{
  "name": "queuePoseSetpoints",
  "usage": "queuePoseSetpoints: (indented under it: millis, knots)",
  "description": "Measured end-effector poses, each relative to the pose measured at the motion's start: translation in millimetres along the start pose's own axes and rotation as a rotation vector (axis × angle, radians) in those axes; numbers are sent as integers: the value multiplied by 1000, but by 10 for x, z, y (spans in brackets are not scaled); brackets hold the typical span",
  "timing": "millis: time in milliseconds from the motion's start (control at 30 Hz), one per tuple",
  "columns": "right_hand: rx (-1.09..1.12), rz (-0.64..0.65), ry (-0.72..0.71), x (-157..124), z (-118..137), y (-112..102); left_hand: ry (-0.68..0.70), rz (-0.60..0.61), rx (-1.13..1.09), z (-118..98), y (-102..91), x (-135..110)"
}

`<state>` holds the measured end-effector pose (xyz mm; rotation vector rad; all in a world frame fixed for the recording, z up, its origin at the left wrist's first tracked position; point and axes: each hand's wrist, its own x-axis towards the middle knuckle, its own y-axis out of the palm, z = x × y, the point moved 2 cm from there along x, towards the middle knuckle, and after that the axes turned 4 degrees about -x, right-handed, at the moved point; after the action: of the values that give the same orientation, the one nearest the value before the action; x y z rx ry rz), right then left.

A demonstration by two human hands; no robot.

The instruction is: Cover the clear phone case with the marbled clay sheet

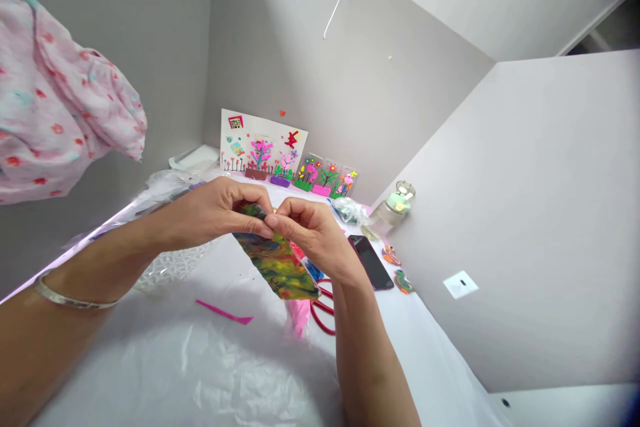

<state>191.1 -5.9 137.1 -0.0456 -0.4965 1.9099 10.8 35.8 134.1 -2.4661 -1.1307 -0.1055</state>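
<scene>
A flat, rectangular phone-case-shaped piece with marbled green, yellow, blue and red colours hangs tilted over the table. My left hand pinches its upper edge between thumb and fingers. At the same edge, the thumb and fingers of my right hand are closed, their tips meeting those of my left hand. Whatever lies right between the fingertips is hidden. Red-handled scissors are below, partly covered by my right forearm. Near them is a pink packet, and a thin pink plastic tool lies to the left.
A decorated white board and several decorated clear cases lean against the wall. To the right are a phone, a jar with a green lid and small colourful figures. Bubble wrap lies left; patterned pink cloth hangs above.
</scene>
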Motion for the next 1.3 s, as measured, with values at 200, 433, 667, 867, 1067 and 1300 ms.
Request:
queuePoseSetpoints:
  millis: [200,433,667,867,1067,1300]
  knots:
    - [-26,9,-58,9,2,-21,7,-20,-44,-6,-5,0]
    - [44,70,-49,-6,12,-59,45,-26,-51,8,-30,3]
    - [-20,8,-22,-7,31,-42,43,-24,-48,40,-34,16]
    - [13,60,-58,-19,18,-94,27,-66,-58,22,-37,24]
    - [25,52,-20,-32,7,-114,27,-98,-39,9,-43,23]
    - [40,36,-14,-22,-3,-100,45,-87,-1,22,-48,27]
